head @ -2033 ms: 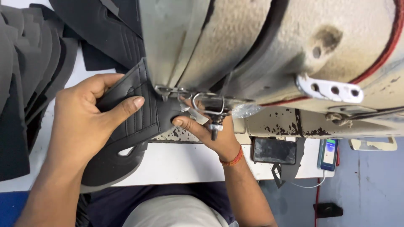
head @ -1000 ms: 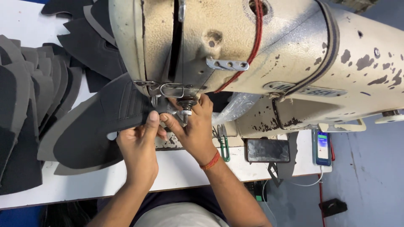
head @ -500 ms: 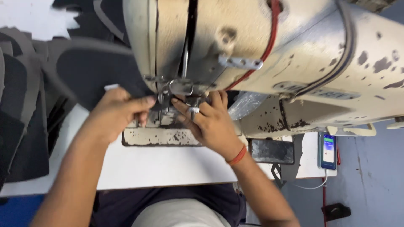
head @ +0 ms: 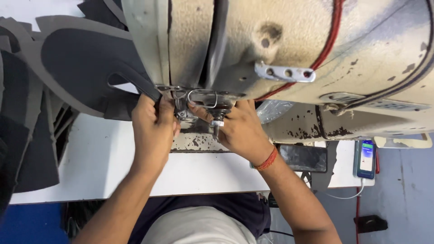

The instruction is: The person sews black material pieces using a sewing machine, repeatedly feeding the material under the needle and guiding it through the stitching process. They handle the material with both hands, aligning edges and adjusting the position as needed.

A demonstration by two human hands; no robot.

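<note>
A worn cream sewing machine point(head: 280, 49) fills the upper part of the head view. Under its head, my left hand point(head: 153, 131) pinches the edge of a dark grey shaped fabric piece point(head: 86, 68) that spreads out to the left. My right hand point(head: 239, 129) rests beside the metal presser foot and needle area point(head: 203, 106), its fingertips touching the fabric at the foot. An orange thread band circles my right wrist. The needle itself is hidden by the machine head and my fingers.
Stacks of dark cut pieces point(head: 22, 135) lie at the left on the white table point(head: 104, 167). A dark phone point(head: 304, 158) and a lit phone point(head: 366, 158) on a cable lie at the table's right edge.
The fabric piece has swung out to the left, and my left hand has shifted from on top of it to gripping its edge at the presser foot. My right hand stays at the foot.
</note>
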